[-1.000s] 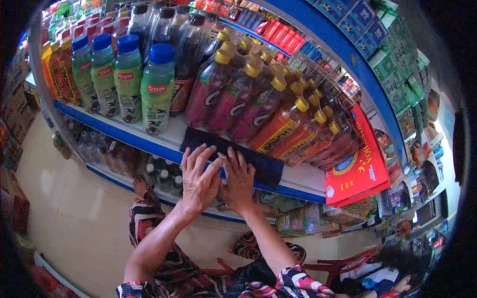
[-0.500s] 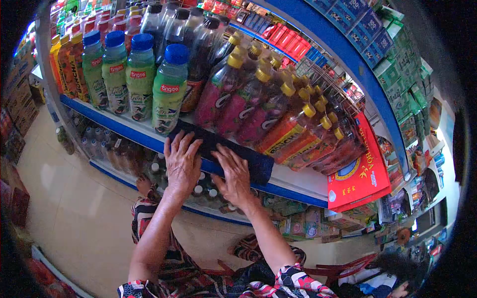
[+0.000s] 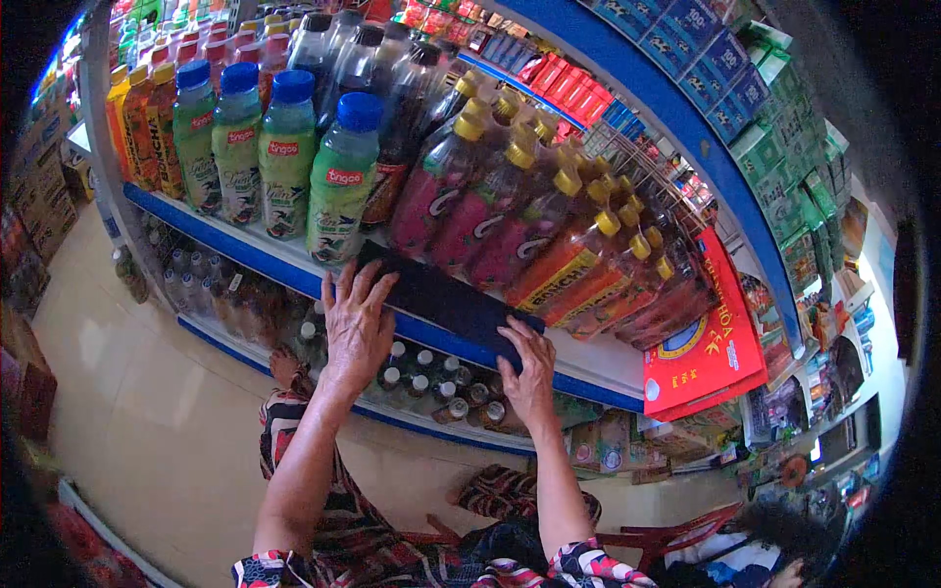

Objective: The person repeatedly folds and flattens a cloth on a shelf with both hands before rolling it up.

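A dark navy folded cloth (image 3: 446,294) lies lengthwise along the front of a shelf, just before the bottles. My left hand (image 3: 356,318) rests its spread fingers on the cloth's left end, close to a green Tingco bottle (image 3: 338,186) with a blue cap. At the cloth's right end is my right hand (image 3: 529,372), fingertips on its edge and thumb apart. Behind the cloth stand pink-labelled bottles (image 3: 431,211) with yellow caps, and orange Boncha bottles (image 3: 564,274) beside them.
The blue shelf edge (image 3: 225,230) runs under my hands. A red box (image 3: 701,343) stands at the shelf's right end. Small white-capped bottles (image 3: 421,377) fill the lower shelf. A red plastic chair (image 3: 676,534) is at lower right, near another person's hand (image 3: 787,573).
My right hand has slid right along the cloth to its far end. The cloth now looks flatter and more exposed between my hands. My left hand stays almost in place.
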`<state>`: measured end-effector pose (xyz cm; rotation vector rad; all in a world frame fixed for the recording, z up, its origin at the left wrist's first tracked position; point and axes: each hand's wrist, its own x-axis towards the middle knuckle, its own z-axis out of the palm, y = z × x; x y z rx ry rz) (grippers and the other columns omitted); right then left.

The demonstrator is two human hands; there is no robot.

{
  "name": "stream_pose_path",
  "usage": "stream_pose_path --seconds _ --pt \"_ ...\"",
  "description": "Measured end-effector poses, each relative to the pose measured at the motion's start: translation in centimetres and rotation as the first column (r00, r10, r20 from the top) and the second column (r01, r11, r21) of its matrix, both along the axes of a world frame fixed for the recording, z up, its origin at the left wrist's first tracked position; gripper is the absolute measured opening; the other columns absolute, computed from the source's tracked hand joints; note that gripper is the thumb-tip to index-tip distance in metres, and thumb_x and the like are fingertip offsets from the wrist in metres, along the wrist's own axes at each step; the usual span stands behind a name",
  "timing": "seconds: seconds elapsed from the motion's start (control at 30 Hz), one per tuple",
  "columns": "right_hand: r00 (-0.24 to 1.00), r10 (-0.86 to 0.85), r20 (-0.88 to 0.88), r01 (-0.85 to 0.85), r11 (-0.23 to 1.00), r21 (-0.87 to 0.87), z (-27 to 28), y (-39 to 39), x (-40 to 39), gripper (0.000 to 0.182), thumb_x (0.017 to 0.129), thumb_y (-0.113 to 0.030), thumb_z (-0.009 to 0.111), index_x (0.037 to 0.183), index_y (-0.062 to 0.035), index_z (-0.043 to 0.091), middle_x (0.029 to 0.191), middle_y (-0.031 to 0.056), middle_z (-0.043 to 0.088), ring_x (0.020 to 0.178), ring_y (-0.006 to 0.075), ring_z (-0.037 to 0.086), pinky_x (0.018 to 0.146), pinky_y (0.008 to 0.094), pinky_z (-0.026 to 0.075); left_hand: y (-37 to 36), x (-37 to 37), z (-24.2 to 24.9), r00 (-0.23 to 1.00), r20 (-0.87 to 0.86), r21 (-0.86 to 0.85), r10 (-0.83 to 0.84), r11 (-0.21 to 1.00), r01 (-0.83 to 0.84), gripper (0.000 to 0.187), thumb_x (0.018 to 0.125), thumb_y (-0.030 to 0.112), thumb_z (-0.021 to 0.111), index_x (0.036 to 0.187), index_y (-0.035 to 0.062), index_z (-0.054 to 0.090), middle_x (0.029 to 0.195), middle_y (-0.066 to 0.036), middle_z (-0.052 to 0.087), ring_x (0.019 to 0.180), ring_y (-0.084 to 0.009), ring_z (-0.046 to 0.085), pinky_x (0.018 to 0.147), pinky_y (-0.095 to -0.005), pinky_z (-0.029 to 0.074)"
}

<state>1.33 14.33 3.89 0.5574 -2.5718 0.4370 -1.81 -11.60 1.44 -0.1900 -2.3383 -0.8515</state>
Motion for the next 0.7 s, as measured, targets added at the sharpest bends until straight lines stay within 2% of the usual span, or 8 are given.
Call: stream_pose_path --seconds 0.13,0.33,0.5,0.53,0.57,0.6,0.7 --pt "0.999 -0.018 0.043 0.021 0.997 -0.069 0.6 0.2 0.3 0.044 0.069 0.002 0.066 0.110 -0.0125 0.062 0.122 0.0089 0.060 0.112 0.0296 0.054 0.101 0.0445 0.033 -0.1 0.1 0.0 1.000 -0.015 -0.008 -0.015 1.000 0.015 0.048 0.069 0.006 0.060 0.117 0.0100 0.059 0.127 -0.011 0.051 0.127 -0.0362 0.038 0.109 -0.0563 0.020" --pt "0.999 -0.032 0.032 0.039 0.976 -0.212 1.0 1.1 1.7 0.037 0.063 0.011 0.060 0.093 -0.0097 0.067 0.104 0.0081 0.068 0.097 0.0282 0.061 0.095 0.0383 0.040 -0.2 0.0 -0.3 0.999 -0.032 0.013 -0.019 1.000 0.019 0.048 0.068 0.002 0.060 0.115 0.0110 0.060 0.123 -0.011 0.052 0.126 -0.0359 0.039 0.109 -0.0547 0.021" --pt "0.998 0.001 0.070 0.026 0.923 -0.384 1.1 2.0 2.9 0.030 0.069 0.011 0.060 0.092 -0.0078 0.067 0.096 0.0082 0.069 0.089 0.0251 0.064 0.084 0.0319 0.046 -0.3 -0.2 -0.7 0.997 -0.076 0.040 -0.009 0.999 0.012 0.042 0.068 0.001 0.060 0.108 0.0111 0.062 0.118 -0.011 0.054 0.123 -0.0342 0.041 0.108 -0.0543 0.023" --pt "0.997 0.002 0.082 0.032 0.912 -0.410 1.2 2.1 3.3 0.029 0.070 0.011 0.061 0.091 -0.0072 0.067 0.094 0.0083 0.069 0.087 0.0244 0.064 0.081 0.0307 0.047 -0.4 -0.2 -0.7 0.995 -0.095 0.069 -0.019 0.997 0.026 0.041 0.067 0.000 0.061 0.107 0.0106 0.062 0.115 -0.011 0.054 0.121 -0.0339 0.043 0.107 -0.0529 0.025" --pt "0.994 0.008 0.109 0.042 0.894 -0.446 1.1 2.3 3.6 0.023 0.075 0.008 0.061 0.093 -0.0050 0.067 0.092 0.0075 0.069 0.085 0.0195 0.064 0.078 0.0289 0.048 -0.4 -0.2 -0.5 0.993 -0.114 0.096 -0.030 0.995 0.041 0.039 0.067 0.000 0.062 0.105 0.0101 0.062 0.113 -0.011 0.055 0.118 -0.0337 0.044 0.105 -0.0515 0.028" --pt "0.991 -0.001 0.131 0.066 0.868 -0.493 1.2 2.6 3.9 0.022 0.075 0.007 0.061 0.093 -0.0043 0.067 0.092 0.0070 0.069 0.085 0.0182 0.064 0.078 0.0287 0.048 -0.3 -0.1 -0.3 0.990 -0.133 0.124 -0.042 0.991 0.059 0.038 0.066 0.000 0.063 0.103 0.0097 0.062 0.111 -0.011 0.056 0.116 -0.0334 0.046 0.103 -0.0502 0.030" --pt "0.982 -0.042 0.182 0.145 0.786 -0.600 1.5 3.5 4.3 0.018 0.074 0.000 0.064 0.092 -0.0023 0.066 0.090 0.0042 0.067 0.085 0.0126 0.060 0.079 0.0275 0.046 -0.1 0.2 0.3 0.982 -0.161 0.356 -0.097 0.922 0.150 0.035 0.064 -0.002 0.064 0.098 0.0077 0.061 0.103 -0.011 0.057 0.109 -0.0333 0.050 0.096 -0.0445 0.038"
